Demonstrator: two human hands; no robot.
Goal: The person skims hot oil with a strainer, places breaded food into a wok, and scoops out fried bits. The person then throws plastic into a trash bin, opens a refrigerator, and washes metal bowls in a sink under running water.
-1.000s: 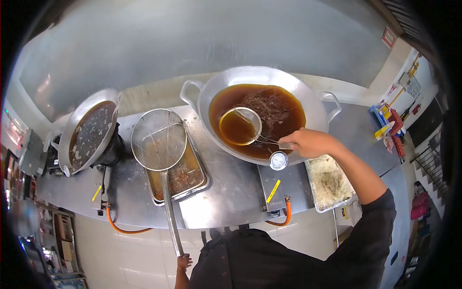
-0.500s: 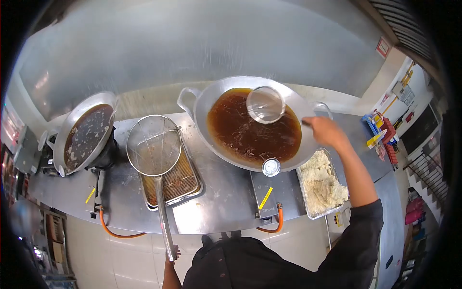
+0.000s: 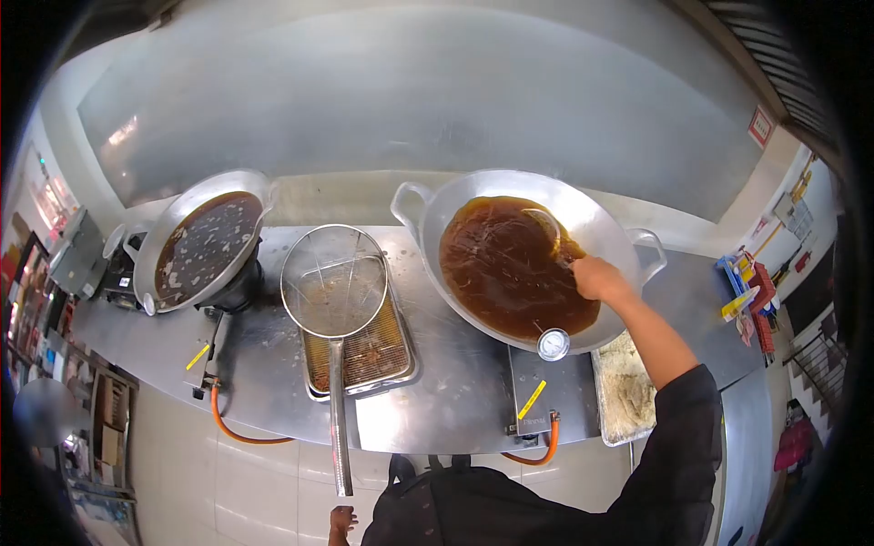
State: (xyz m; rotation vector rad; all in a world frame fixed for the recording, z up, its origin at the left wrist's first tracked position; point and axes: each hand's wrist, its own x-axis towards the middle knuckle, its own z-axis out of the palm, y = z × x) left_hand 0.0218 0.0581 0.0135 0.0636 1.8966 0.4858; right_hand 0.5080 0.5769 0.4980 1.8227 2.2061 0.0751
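Note:
At the big wok (image 3: pixel 435 241) of brown oil, my right hand (image 3: pixel 598 278) is closed around the handle of a small round strainer (image 3: pixel 552 227). The strainer's tilted rim shows at the back right of the oil, its mesh mostly under the surface. A dial thermometer (image 3: pixel 553 345) sits at the wok's front edge. My left hand (image 3: pixel 342 520) is low in the view, its fingers loosely bent and holding nothing. Just above it ends the handle of a large round skimmer (image 3: pixel 335 282), which rests over a rack tray (image 3: pixel 362 357).
A second wok (image 3: pixel 164 218) with dark oil and pale floating bits stands on a burner at the left. A foil tray of pale crumbly flour (image 3: pixel 625 387) is right of the front burner. Orange hoses (image 3: pixel 238 437) hang at the counter's front edge. Colourful baskets (image 3: pixel 757 289) are far right.
The small strainer has gone from the front left of the oil, up above it, and down into the back right. My left hand now sits just below the skimmer's handle end, apart from it.

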